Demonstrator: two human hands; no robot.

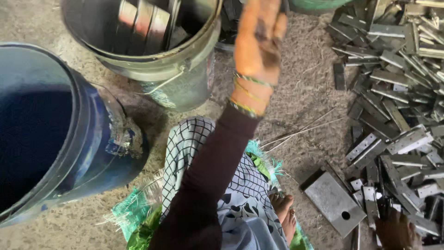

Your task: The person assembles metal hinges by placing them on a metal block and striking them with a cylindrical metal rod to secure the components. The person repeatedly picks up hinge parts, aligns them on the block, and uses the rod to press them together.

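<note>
Your left hand (259,39) is raised beside the grey plastic bucket (185,60) that holds flat metal strips (143,21), its grip loose and empty, fingers spread. Your right hand (395,231) rests on the heap of grey metal hinge plates (397,92) on the floor; whether its grip is closed I cannot tell.

A drum (55,134) stands at nine o'clock. A bucket (152,55) stands at eleven o'clock, just beside the drum, with metal strips (143,25) in it. The left hand (259,39) is raised at twelve o'clock, just right of the bucket. A heap of hinges (397,92) spreads from one to four o'clock. A plate (334,202) lies at five o'clock, at the heap's near edge. The right hand (397,230) rests on the hinges at five o'clock.
</note>
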